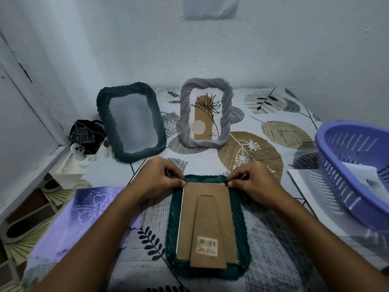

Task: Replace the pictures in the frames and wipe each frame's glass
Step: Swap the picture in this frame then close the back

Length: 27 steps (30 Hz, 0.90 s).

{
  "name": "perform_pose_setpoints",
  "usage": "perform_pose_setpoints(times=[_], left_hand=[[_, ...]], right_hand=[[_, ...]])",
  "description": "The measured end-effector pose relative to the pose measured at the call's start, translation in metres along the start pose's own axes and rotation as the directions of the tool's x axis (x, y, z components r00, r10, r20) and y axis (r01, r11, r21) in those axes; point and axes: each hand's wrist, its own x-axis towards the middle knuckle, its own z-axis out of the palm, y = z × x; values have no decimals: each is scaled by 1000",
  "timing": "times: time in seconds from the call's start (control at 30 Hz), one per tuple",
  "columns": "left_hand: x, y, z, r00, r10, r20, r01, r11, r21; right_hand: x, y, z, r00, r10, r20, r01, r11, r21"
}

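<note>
A dark green twisted frame [242, 220] lies face down on the table right in front of me. Its brown cardboard backing [207, 207] with a fold-out stand and a barcode sticker faces up. My left hand [162, 175] pinches the backing's top left corner. My right hand [252, 180] pinches its top right corner. At the back, a second dark green frame [105, 114] leans against the wall with a pale blank pane. Beside it stands a grey-lilac frame [226, 114] holding a picture of a line-drawn flower on a brown arch.
A purple cloth with a white flower print [84, 209] lies at the left. At the right, a purple slotted plastic basket [345, 178] sits on white paper sheets [303, 182] and holds more paper. A dark pouch [86, 131] and a small white figure [79, 151] sit by the left wall.
</note>
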Motion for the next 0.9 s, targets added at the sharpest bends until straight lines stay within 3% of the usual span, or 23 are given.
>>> perform_pose_setpoints(times=[0.33, 0.57, 0.9], left_hand=[[-3, 1, 6, 998, -21, -60, 24, 999, 46], [-32, 4, 21, 954, 150, -260, -100, 975, 197], [-126, 9, 43, 895, 210, -393, -180, 977, 113]], right_hand=[[-3, 0, 5, 998, 3, -65, -5, 999, -35], [-28, -2, 15, 972, -80, -221, 73, 997, -38], [-110, -8, 30, 961, -112, -251, 106, 994, -37]])
